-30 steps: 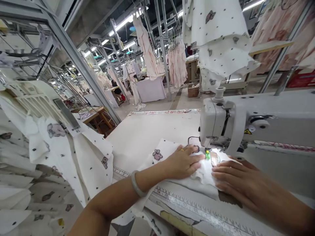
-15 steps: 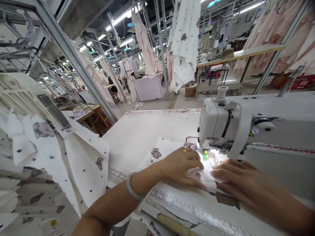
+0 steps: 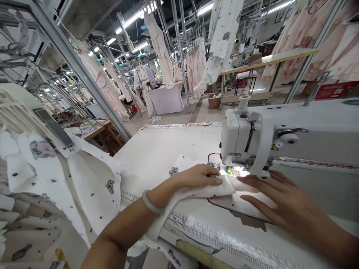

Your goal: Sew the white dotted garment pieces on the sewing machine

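A white fabric piece (image 3: 193, 191) printed with small bears and dots lies folded on the sewing table, running up to the lit needle area of a white sewing machine (image 3: 238, 134). My left hand (image 3: 199, 176), with a pale bangle at the wrist, pinches the fold of this fabric just left of the needle. To the right of the presser area is my right hand (image 3: 269, 192), palm down, its fingers stretched and apart. Its index fingertip touches the fabric's right end. The machine head hides part of the stitching point.
A printed ruler strip (image 3: 202, 233) runs along the table's front edge. More bear-print fabric (image 3: 95, 186) hangs at left over a cream plastic rack. Behind the table (image 3: 157, 145) are metal poles, hanging pink garments (image 3: 159, 45) and a cardboard box (image 3: 214, 101).
My left hand has drawn the fabric's near edge up into a fold. My right hand's fingers have spread apart. The view has shifted slightly, and the hanging white garment behind has swung right.
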Available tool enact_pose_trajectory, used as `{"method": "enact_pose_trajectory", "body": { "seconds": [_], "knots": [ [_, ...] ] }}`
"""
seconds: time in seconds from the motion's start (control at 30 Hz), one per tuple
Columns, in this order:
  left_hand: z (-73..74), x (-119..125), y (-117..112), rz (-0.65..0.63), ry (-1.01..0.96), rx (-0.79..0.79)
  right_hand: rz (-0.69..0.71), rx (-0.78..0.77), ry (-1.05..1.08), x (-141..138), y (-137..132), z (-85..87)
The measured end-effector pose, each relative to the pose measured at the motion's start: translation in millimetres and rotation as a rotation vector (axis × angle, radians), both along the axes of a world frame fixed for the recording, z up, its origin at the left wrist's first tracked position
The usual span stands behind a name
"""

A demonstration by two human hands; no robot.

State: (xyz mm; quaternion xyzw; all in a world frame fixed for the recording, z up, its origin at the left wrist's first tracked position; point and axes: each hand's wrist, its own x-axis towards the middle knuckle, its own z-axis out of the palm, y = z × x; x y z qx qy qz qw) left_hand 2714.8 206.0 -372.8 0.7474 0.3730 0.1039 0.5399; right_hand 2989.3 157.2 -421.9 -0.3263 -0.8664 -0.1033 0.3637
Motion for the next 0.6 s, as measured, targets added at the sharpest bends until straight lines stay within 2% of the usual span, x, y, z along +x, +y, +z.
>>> {"method": "enact_pose_trajectory", "body": {
  "seconds": [0.07,0.13,0.2,0.3,0.43,0.53,0.6],
  "knots": [
    [1.6,3,5,-0.013,0.019,-0.058,0.069,0.148,-0.063,-5,-2,4.8],
    [2.9,8,11,-0.034,0.085,-0.043,0.08,0.201,-0.097,-11,-3,4.2],
    [4.6,14,14,-0.078,0.164,0.015,0.077,0.167,-0.106,-16,-4,-0.1],
    [9.4,20,12,-0.167,0.249,0.154,0.124,0.0,-0.088,-18,-3,-6.6],
    [21.2,11,-14,-0.181,0.276,0.354,0.208,-0.19,-0.058,-14,-3,-4.5],
    [24.9,-7,-46,-0.133,0.251,0.584,0.24,-0.193,-0.033,-12,-5,2.6],
    [19.8,-19,-65,-0.093,0.297,0.708,0.28,-0.191,-0.032,-12,-5,6.6]
  ]
}}
